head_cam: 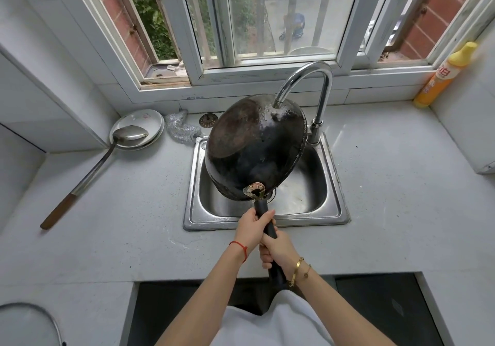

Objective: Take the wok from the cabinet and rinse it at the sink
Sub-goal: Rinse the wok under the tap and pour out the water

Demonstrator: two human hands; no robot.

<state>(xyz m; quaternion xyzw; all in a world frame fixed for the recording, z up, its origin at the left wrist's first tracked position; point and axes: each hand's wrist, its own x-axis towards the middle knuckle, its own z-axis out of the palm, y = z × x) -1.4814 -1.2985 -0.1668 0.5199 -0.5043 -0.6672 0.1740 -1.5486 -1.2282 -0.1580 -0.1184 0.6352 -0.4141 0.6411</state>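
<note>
— Where's the wok (pixel 255 150)?
— Out of the cabinet, tipped under the tap (pixel 308 83) over the sink (pixel 332 211). My left hand (pixel 251 229) and right hand (pixel 277 250) grip its handle; rinsing seems underway.

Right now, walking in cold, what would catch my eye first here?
The big black wok, turned bottom-up over the steel sink under the curved tap. The left hand and right hand both grip its black handle. A long ladle rests on plates at the left, and a yellow bottle stands by the window.
</note>
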